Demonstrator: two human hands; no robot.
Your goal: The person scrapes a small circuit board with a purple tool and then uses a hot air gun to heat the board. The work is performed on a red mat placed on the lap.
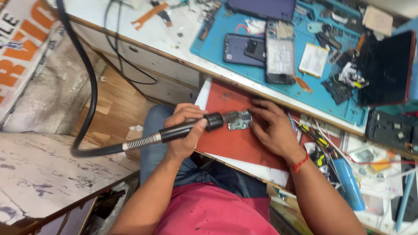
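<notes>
The left hand (185, 130) is clamped on a black hot-air wand (191, 126) aimed at a small green circuit board (240, 120) on the red mat (235, 143) — the right hand (272, 128) pins it with spread fingers — heating seems underway, needing a steady nozzle.

Black handle (185, 129) with silver spring collar, black hose (87, 78). Green-grey circuit board (240, 120) on red mat (235, 139). Blue work mat (305, 87) above, purple phones (237, 48). Red thread bracelet (299, 164), pink shirt (209, 213), blue jeans (152, 126).
</notes>
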